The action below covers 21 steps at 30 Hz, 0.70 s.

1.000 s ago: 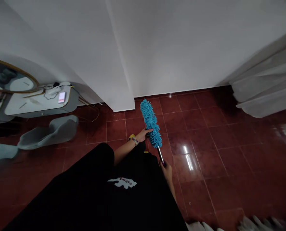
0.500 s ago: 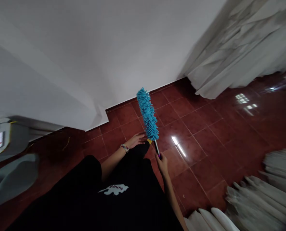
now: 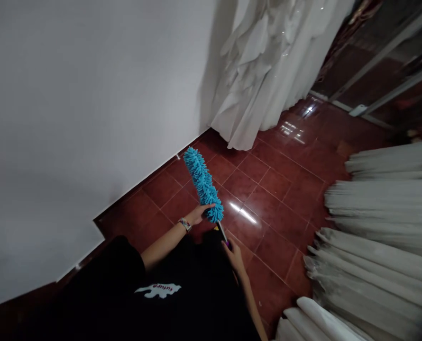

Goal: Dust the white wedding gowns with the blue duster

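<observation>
A duster (image 3: 203, 182) with a fluffy bright-blue chenille head and a dark handle is held in front of me, its head slanting up and to the left. My right hand (image 3: 234, 255) is closed around the handle, near its purple part. At the lower end of the blue head, my left hand (image 3: 198, 214) has its thumb across the strands, while its other fingers are hidden behind them. A bracelet and a watch-like band (image 3: 185, 224) circle the left wrist.
A white wall (image 3: 90, 104) rises on the left above red floor tiles (image 3: 244, 184). Long white gowns (image 3: 248, 85) hang beyond the duster. More pale, pleated fabric (image 3: 381, 203) lines the right side. Glass-door framing (image 3: 381, 90) stands at the far right.
My view has swung right, bringing more gowns and the door framing into sight. The left hand, open beside the duster before, now takes hold of its blue head. The right hand keeps the handle.
</observation>
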Available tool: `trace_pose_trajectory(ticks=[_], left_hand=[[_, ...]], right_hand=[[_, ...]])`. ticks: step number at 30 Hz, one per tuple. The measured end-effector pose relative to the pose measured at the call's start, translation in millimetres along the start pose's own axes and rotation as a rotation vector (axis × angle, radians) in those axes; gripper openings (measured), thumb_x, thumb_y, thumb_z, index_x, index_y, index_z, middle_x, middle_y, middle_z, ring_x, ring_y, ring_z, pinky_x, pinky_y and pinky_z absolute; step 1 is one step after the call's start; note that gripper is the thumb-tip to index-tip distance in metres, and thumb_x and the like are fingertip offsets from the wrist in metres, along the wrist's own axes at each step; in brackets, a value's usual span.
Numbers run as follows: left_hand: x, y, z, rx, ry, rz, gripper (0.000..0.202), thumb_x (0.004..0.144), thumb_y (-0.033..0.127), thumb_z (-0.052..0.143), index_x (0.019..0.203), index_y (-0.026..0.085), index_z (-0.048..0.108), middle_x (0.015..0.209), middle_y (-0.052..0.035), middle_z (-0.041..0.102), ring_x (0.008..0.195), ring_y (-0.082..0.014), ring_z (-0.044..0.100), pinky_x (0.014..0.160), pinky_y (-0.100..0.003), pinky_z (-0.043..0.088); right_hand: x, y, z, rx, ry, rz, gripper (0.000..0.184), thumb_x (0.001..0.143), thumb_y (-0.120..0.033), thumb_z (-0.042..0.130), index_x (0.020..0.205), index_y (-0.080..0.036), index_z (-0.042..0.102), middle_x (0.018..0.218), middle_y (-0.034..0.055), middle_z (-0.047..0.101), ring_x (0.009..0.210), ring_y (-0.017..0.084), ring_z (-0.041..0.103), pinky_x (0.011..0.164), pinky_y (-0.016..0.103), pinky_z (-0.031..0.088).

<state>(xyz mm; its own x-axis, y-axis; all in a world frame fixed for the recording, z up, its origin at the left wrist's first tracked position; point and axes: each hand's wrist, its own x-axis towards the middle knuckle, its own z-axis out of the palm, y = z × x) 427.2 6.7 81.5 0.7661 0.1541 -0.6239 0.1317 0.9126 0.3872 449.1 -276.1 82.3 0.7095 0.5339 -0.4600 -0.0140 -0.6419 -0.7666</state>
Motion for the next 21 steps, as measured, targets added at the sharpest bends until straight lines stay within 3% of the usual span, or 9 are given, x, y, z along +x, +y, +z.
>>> trace_pose_trajectory(ticks=[6,9,11,16,21], left_hand=[[124,-6,113.7,0.056,-0.031,-0.037,0.048,0.068,0.029,0.105,0.108,0.014,0.081,0.109,-0.0098,0.084,0.093,-0.0208,0.079,0.091,-0.033,0.064],[181,2,172.5,0.043,-0.04,0.027,0.044,0.071,0.028,0.103,0.106,0.015,0.08,0.108,-0.0085,0.084,0.094,-0.0199,0.078,0.094,-0.033,0.063],[214,11,207.9,0.004,-0.036,0.059,0.04,0.076,0.027,0.1,0.108,0.016,0.078,0.11,-0.008,0.083,0.096,-0.0196,0.078,0.095,-0.034,0.062],[284,40,273.1,-0.051,-0.079,0.042,0.032,0.087,0.029,0.09,0.112,0.016,0.077,0.112,-0.013,0.082,0.101,-0.0257,0.079,0.096,-0.04,0.062],[354,71,308.2,-0.107,-0.065,0.062,0.029,0.096,0.037,0.078,0.117,0.018,0.077,0.122,-0.0151,0.08,0.105,-0.0263,0.079,0.093,-0.038,0.06]], right_hand=[[94,15,-113,0.074,0.1,-0.011,0.066,0.091,-0.083,0.062,0.096,-0.018,0.074,0.086,0.006,0.07,0.081,0.025,0.061,0.077,0.032,0.052],[154,13,-182,0.099,0.065,-0.025,0.062,0.094,-0.077,0.065,0.101,-0.017,0.075,0.083,0.0037,0.067,0.076,0.021,0.057,0.073,0.03,0.049],[198,2,-226,0.109,0.029,-0.057,0.058,0.094,-0.075,0.066,0.095,-0.017,0.073,0.079,0.0021,0.064,0.073,0.02,0.054,0.07,0.029,0.046],[321,-55,-316,0.099,-0.025,-0.169,0.054,0.094,-0.073,0.065,0.093,-0.019,0.072,0.072,-0.0002,0.059,0.068,0.018,0.051,0.064,0.028,0.043],[475,-147,-401,-0.055,-0.037,-0.35,0.049,0.1,-0.066,0.057,0.103,-0.019,0.071,0.078,0.0012,0.063,0.072,0.02,0.055,0.069,0.03,0.044]])
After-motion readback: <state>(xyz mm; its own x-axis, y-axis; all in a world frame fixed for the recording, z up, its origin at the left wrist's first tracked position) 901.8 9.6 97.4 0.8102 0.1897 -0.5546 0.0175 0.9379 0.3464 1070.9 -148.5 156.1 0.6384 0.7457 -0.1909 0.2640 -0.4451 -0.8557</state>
